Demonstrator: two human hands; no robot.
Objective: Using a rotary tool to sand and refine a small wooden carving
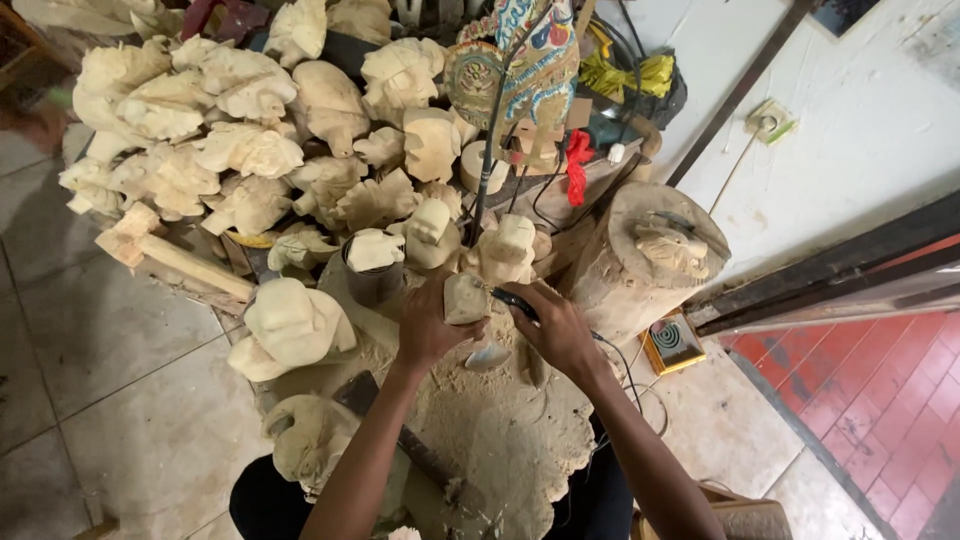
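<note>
Beyond the sawdust-covered stump (520, 440) rises a big heap of pale carved wooden heads (230, 140). Right of the stump stands a log (640, 265) with a carved face on top. Over the stump's far edge, the left hand (428, 330) has its fingers clamped on a small wood block (465, 298). Beside it, the right hand (560, 332) has its fingers closed on a dark corded tool (513, 303) touching the block.

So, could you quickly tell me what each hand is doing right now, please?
Left hand: closed around a small pale wooden carving.
Right hand: closed on a dark-handled tool, its tip at the carving.
</note>
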